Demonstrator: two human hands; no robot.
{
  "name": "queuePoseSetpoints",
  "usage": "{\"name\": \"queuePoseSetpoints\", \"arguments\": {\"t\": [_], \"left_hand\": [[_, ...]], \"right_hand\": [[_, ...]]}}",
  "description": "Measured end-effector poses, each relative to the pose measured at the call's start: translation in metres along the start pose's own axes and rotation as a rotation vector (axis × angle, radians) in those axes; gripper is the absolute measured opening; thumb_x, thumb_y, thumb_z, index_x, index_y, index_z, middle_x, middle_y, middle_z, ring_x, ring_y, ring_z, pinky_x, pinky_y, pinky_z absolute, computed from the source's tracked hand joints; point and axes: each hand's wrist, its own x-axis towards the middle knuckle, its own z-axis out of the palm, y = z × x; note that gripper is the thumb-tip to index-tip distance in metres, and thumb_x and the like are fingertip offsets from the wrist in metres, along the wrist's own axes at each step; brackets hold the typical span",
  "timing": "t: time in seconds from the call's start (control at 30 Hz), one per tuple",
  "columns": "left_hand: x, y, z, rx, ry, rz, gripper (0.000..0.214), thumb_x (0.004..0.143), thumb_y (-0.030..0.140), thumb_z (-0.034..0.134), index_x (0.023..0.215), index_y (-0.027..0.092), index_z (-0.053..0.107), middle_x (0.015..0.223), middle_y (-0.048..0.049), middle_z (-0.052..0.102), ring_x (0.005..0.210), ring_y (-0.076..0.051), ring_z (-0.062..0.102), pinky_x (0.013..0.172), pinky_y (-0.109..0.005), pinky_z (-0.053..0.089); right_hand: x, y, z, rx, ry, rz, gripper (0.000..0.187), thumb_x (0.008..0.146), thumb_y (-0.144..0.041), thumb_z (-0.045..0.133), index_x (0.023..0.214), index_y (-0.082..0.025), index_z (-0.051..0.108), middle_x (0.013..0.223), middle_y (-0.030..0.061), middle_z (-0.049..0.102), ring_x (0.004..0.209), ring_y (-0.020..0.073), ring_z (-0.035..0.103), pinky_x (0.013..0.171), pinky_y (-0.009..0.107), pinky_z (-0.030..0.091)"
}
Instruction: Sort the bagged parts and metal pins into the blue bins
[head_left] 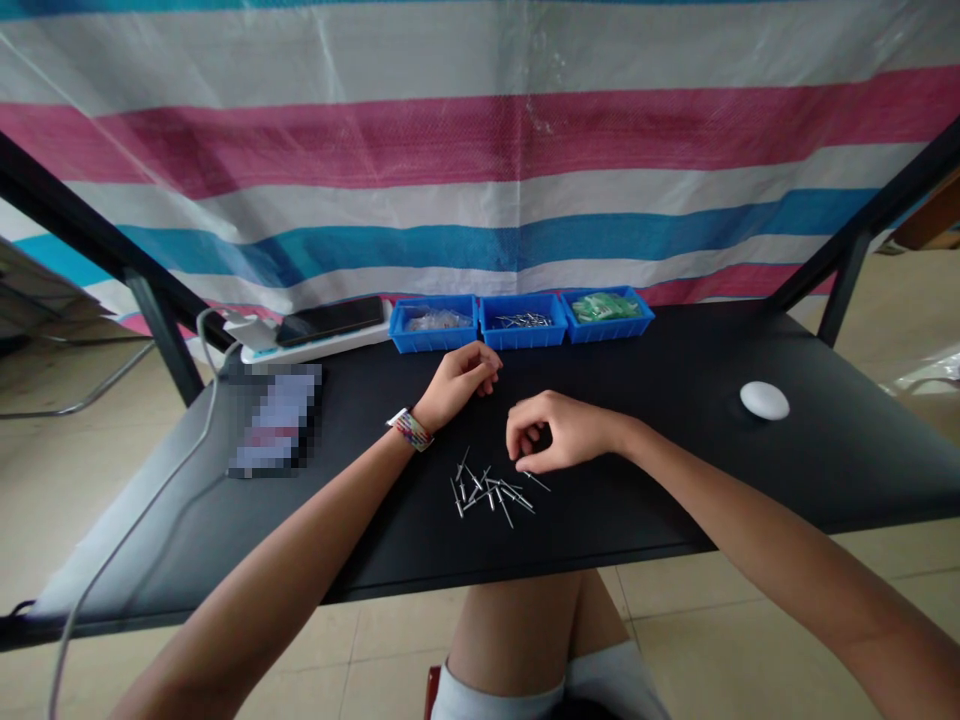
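Observation:
A loose pile of silver pop rivets [491,490] lies on the black table in front of me. My right hand [559,432] is just above the pile's right side, fingers curled in toward the thumb. One rivet [537,482] shows right below that thumb; whether the fingertips touch it is unclear. Farther back, my left hand [461,380] is closed, its wrist resting near the table, close to the blue bins. Anything inside its fingers is hidden. The middle blue bin [523,338] contains more rivets [525,320].
The left blue bin [433,342] has clear plastic bags; the right one [611,329] has green packets. A phone [330,322] rests on a white power strip [322,349] with a cable. Left lies a blurred-out item [277,420]; right, a white oval object [764,400]. Striped sheeting [450,140] hangs behind.

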Motion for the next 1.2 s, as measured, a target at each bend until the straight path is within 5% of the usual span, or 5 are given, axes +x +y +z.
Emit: {"name": "queuePoseSetpoints", "arguments": {"t": [0.53, 0.87, 1.0, 1.2], "left_hand": [[0.002, -0.002, 0.001, 0.006, -0.001, 0.006, 0.019, 0.091, 0.034, 0.070, 0.090, 0.016, 0.066, 0.074, -0.0005, 0.063, 0.060, -0.011, 0.061, 0.056, -0.022, 0.050], [0.001, 0.001, 0.000, 0.019, -0.005, 0.000, 0.023, 0.091, 0.039, 0.073, 0.090, 0.016, 0.067, 0.075, -0.0008, 0.063, 0.061, -0.012, 0.061, 0.057, -0.022, 0.049], [0.001, 0.002, 0.000, 0.036, -0.022, -0.014, 0.024, 0.091, 0.040, 0.072, 0.091, 0.016, 0.068, 0.075, -0.0008, 0.064, 0.062, -0.012, 0.061, 0.058, -0.023, 0.049], [0.000, 0.005, -0.002, 0.104, -0.118, -0.032, 0.035, 0.095, 0.048, 0.064, 0.087, 0.015, 0.072, 0.076, -0.0045, 0.068, 0.067, -0.015, 0.062, 0.063, -0.025, 0.050]], "right_hand": [[-0.003, -0.006, -0.001, -0.114, -0.044, 0.041, 0.026, 0.079, 0.004, 0.066, 0.086, -0.017, 0.080, 0.091, 0.0017, 0.069, 0.073, 0.0121, 0.059, 0.068, 0.025, 0.046], [-0.005, 0.001, -0.012, -0.062, -0.064, 0.077, 0.015, 0.079, -0.003, 0.073, 0.082, -0.018, 0.076, 0.084, 0.0001, 0.068, 0.073, 0.0130, 0.060, 0.069, 0.025, 0.048], [-0.006, 0.011, -0.027, 0.048, 0.059, 0.165, 0.007, 0.080, -0.011, 0.073, 0.083, -0.017, 0.074, 0.078, -0.0010, 0.069, 0.068, 0.0122, 0.058, 0.064, 0.025, 0.045], [0.001, 0.034, -0.027, 0.293, 0.486, 0.239, 0.016, 0.083, -0.031, 0.077, 0.084, -0.017, 0.069, 0.073, -0.0016, 0.064, 0.063, 0.0122, 0.057, 0.058, 0.025, 0.045]]}}
